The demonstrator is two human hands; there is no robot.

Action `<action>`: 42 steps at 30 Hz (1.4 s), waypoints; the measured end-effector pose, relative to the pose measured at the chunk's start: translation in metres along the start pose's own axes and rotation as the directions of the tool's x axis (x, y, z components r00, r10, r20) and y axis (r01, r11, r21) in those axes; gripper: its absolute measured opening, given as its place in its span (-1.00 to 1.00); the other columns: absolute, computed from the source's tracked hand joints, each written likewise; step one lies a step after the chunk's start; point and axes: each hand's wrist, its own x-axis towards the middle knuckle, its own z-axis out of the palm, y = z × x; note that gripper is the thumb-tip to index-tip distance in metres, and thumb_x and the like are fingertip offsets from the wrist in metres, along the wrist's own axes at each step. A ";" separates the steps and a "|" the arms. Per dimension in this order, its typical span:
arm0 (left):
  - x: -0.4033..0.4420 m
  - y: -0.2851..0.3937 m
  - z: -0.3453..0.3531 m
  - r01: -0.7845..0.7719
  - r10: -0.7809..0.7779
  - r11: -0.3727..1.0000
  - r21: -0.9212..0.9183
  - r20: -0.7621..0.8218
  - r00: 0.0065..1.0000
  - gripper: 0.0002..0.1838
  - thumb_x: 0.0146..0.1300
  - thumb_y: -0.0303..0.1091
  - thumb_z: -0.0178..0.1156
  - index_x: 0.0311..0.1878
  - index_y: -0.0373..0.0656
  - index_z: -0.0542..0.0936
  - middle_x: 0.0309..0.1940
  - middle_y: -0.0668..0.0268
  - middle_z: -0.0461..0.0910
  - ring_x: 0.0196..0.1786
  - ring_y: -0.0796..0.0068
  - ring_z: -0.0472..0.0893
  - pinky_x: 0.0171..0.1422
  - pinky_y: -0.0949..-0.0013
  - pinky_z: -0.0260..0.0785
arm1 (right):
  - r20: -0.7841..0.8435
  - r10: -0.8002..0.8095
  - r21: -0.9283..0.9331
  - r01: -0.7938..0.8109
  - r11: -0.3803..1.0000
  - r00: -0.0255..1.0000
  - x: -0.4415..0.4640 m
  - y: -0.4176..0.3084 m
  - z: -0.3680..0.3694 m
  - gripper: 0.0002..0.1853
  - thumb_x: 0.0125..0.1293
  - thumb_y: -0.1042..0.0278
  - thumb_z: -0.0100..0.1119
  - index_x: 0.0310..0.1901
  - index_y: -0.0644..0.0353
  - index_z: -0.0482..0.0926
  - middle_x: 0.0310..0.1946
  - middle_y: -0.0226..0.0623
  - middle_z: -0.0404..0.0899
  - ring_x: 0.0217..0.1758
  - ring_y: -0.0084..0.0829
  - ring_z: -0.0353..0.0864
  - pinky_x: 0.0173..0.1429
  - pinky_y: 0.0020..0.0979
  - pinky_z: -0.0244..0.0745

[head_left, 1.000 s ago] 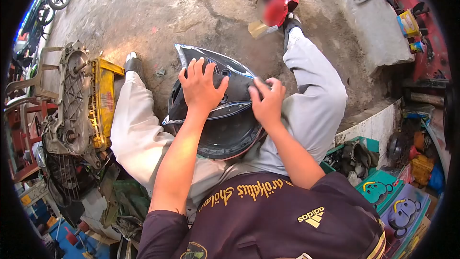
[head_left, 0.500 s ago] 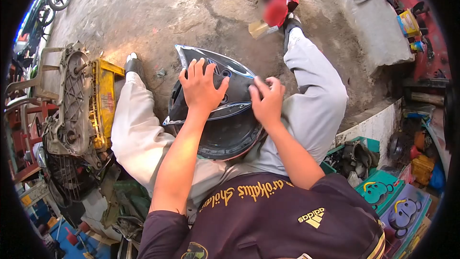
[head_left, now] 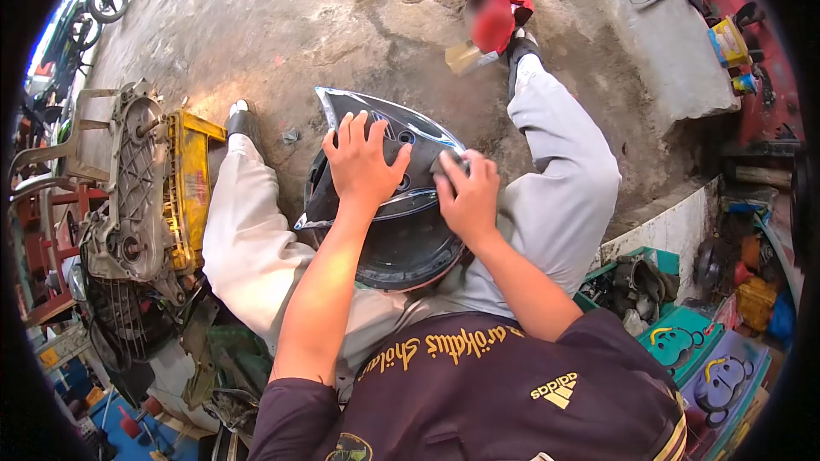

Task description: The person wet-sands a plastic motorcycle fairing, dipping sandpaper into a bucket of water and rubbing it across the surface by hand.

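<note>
A dark, pointed plastic panel (head_left: 342,107) with white and blue glossy edges, like a motorcycle body panel, lies between my knees. It rests against a black round-rimmed object (head_left: 401,260) on my lap, whose kind I cannot tell. My left hand (head_left: 363,162) lies on the panel's middle with fingers spread. At the panel's right edge, my right hand (head_left: 468,196) has its fingers curled and presses a small grey piece (head_left: 440,164) against the surface. That piece is blurred and partly covered by the fingers.
A metal engine casing (head_left: 137,179) and a yellow crate (head_left: 190,179) stand to my left. Ahead on the concrete floor is a red object (head_left: 504,8), partly blurred, by my right foot. Green bins (head_left: 670,337) with parts sit at right, near a concrete ledge (head_left: 675,68).
My right hand has shifted slightly left and down along the panel's edge, and a grey piece now shows at its fingertips. My left hand keeps its place on the panel.
</note>
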 end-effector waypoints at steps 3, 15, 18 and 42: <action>-0.002 0.000 0.000 -0.003 0.003 1.000 -0.008 -0.016 1.000 -0.43 0.28 0.16 0.46 0.20 -0.01 0.71 0.38 0.12 0.61 0.54 0.02 0.48 0.60 -0.15 0.12 | -0.070 0.140 -0.062 -0.145 0.988 0.988 0.015 0.010 0.004 -0.53 0.38 0.15 0.47 0.26 0.13 0.77 0.19 -0.04 0.57 0.26 0.07 0.52 0.28 0.05 0.47; 0.000 -0.001 -0.002 -0.009 0.009 1.000 0.000 -0.004 1.000 -0.42 0.26 0.15 0.47 0.21 -0.01 0.71 0.38 0.11 0.60 0.54 0.02 0.48 0.61 -0.16 0.12 | 0.049 -0.065 -0.062 0.068 0.996 0.997 -0.009 -0.008 -0.001 -0.56 0.41 0.20 0.40 0.27 0.12 0.76 0.33 -0.04 0.52 0.36 0.10 0.47 0.37 0.10 0.42; -0.001 0.002 -0.003 -0.013 0.013 1.000 -0.001 -0.016 1.000 -0.43 0.26 0.14 0.48 0.19 -0.03 0.71 0.35 0.09 0.62 0.53 0.02 0.48 0.60 -0.16 0.13 | 0.014 0.049 -0.073 -0.048 0.996 0.999 0.005 0.016 0.007 -0.56 0.42 0.28 0.37 0.29 0.16 0.75 0.32 -0.09 0.53 0.38 0.05 0.48 0.38 0.09 0.41; -0.002 -0.003 0.003 -0.016 0.016 1.000 0.003 -0.052 0.999 -0.43 0.26 0.19 0.46 0.18 0.01 0.71 0.34 0.12 0.61 0.52 0.05 0.48 0.59 -0.15 0.13 | -0.027 -0.066 -0.121 0.062 0.991 0.997 0.008 0.011 0.005 -0.61 0.41 0.30 0.39 0.24 0.11 0.78 0.21 -0.27 0.60 0.34 -0.06 0.49 0.37 0.02 0.40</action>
